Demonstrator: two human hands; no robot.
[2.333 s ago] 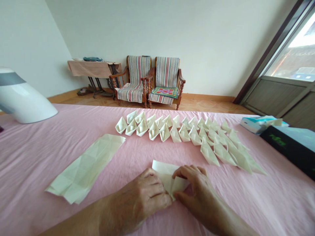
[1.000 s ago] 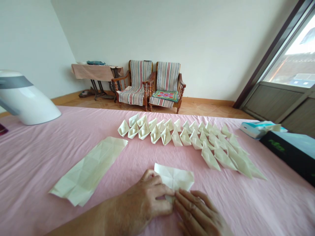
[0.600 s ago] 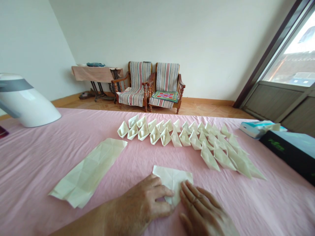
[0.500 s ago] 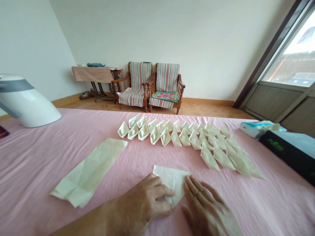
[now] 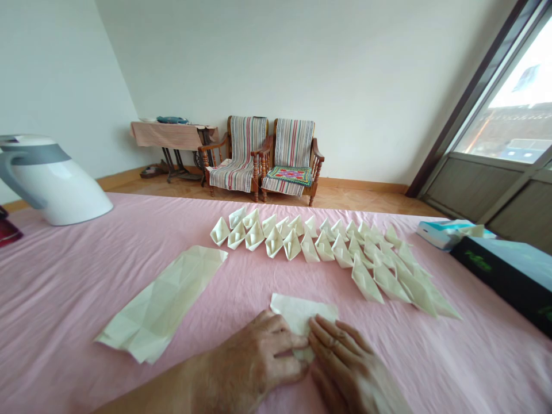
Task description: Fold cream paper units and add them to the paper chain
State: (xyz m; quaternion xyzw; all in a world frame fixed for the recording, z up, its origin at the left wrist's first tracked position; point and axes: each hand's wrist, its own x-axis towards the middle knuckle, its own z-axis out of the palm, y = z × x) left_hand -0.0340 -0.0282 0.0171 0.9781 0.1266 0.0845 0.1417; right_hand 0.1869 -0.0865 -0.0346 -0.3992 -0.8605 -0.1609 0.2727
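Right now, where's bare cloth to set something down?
Bare pink cloth: between white jug and creased paper stack; between right hand and black box. Crowded: far side, paper boats packed in rows; near middle, left hand and right hand on the small sheet.

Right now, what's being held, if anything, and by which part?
A folded paper sheet: the left hand is on its near-left part, the right hand on its near-right; no pinch shows.
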